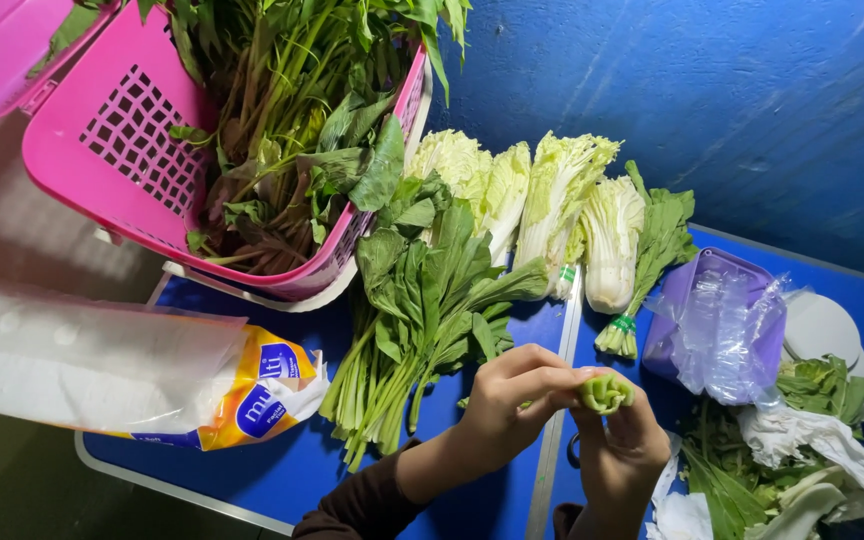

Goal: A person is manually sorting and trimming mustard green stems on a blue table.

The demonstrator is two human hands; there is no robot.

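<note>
My left hand [507, 405] and my right hand [622, 455] meet over the blue table [282, 470], both pinching a small pale green vegetable stem end [605, 392] between the fingertips. Just left of my hands lies a bunch of long-stemmed leafy greens [422, 320]. Behind it, several pale napa cabbages [542, 200] lie side by side against the blue wall. A small tied bundle of greens [647, 260] lies to their right.
A pink plastic basket [122, 150] full of leafy stalks leans at the back left. A roll of clear plastic bags [92, 365] in printed wrapping lies at the left. A purple tub with clear film [717, 320], trimmed leaves [822, 385] and crumpled paper [802, 435] sit right.
</note>
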